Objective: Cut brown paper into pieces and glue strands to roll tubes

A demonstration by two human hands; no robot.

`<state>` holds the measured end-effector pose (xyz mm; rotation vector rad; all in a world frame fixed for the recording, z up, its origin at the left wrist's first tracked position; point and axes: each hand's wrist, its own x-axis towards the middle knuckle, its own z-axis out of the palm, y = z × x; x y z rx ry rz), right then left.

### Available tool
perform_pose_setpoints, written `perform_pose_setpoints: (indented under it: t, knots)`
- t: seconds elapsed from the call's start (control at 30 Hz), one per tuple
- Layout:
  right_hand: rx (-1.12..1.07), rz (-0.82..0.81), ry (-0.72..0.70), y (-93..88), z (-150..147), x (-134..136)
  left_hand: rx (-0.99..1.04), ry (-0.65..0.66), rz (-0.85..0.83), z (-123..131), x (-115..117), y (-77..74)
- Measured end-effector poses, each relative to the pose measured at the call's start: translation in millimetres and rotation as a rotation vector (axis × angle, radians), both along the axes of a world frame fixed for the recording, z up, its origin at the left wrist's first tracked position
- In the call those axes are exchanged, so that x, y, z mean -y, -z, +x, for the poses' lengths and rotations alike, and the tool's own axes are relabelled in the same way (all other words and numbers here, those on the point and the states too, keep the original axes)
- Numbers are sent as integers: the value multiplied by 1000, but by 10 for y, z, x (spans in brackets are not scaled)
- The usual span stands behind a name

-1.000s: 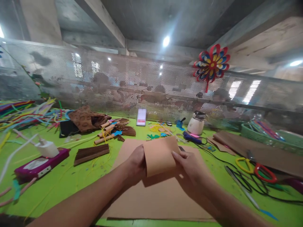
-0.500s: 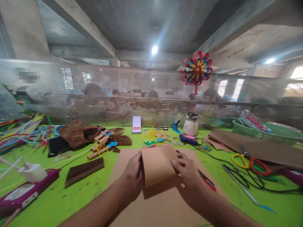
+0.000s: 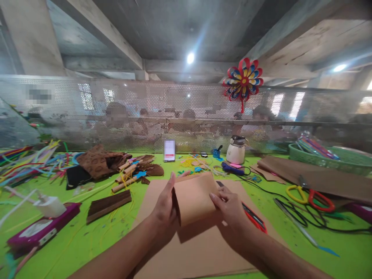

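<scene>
Reaching forward over the green counter point(image 3: 72, 240), both forearms meet above a large brown cardboard sheet point(image 3: 200, 248). The left hand point(image 3: 164, 207) stands upright, its fingers closed along the left edge of a folded tan paper point(image 3: 194, 197); the right hand point(image 3: 231, 207) pinches the right edge. Red scissors point(image 3: 255, 219) lie just right of the fingers. No writing is readable.

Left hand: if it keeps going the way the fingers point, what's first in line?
The left hand points up and away along the folded tan paper. Beyond it, probably the yellow and blue scraps first; depth is unclear.
</scene>
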<state>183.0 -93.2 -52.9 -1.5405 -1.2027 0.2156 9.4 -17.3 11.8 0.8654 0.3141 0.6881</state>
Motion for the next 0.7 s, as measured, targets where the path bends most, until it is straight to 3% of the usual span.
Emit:
perform_pose_setpoints:
  t: [0.23,0.47,0.7]
  knots:
    - [-25,-9,27,40,24,-11,-145,-139,252,5,-2,76]
    - [-147,84,1,-33,-43,10,-168,-198,197,31,-25,87]
    - [-171,70,11,-41,-99,51,-170,-188,119,53,-50,48]
